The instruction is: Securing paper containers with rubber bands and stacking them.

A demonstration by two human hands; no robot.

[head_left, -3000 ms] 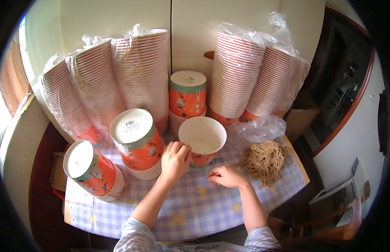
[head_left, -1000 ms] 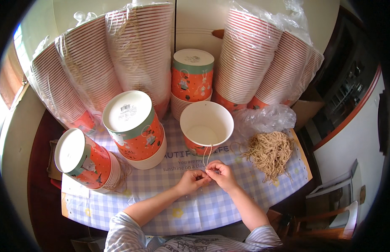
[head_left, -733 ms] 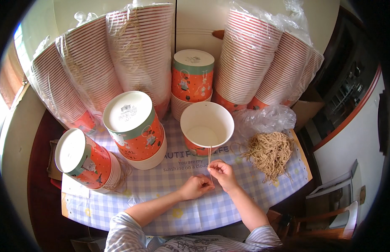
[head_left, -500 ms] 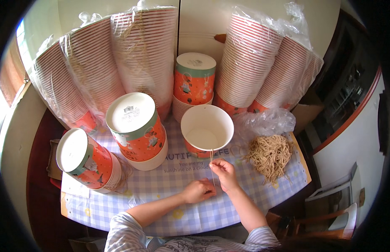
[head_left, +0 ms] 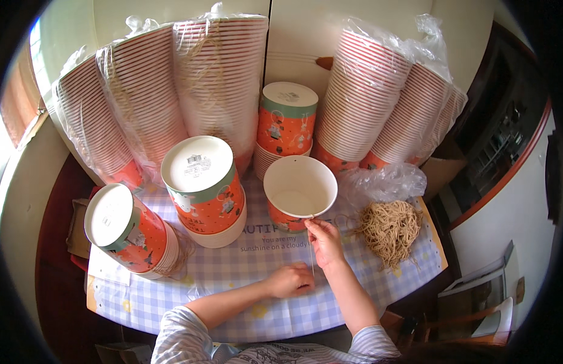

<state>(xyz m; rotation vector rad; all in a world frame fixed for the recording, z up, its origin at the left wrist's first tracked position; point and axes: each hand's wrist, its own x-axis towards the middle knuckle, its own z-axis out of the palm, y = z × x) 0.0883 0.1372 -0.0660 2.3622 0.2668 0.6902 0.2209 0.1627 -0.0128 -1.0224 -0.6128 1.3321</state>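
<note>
An orange paper bucket [head_left: 281,219] with a white inside stands upright and open in the middle of the table. Close below its near rim, my right hand [head_left: 324,244] pinches a thin tan string [head_left: 312,256] that passes through the rim there. From those fingers the string drops toward my left hand [head_left: 291,280], which is closed low over the cloth, its fingertips at the string. Its exact grip is partly hidden by the fingers. To the right of the bucket lies a tangled heap of the same tan string [head_left: 390,234].
Upturned bucket stacks stand at the left [head_left: 131,239], left of centre [head_left: 209,200] and behind [head_left: 287,127]. Tall plastic-wrapped bucket stacks [head_left: 219,79] line the back, with more at the right [head_left: 365,97]. A crumpled clear bag [head_left: 387,182] lies behind the string heap.
My right hand has moved up along the string to the bucket's near rim, shortening the stretch between them. My left hand stays low, almost in place. The whole view has shifted slightly.
</note>
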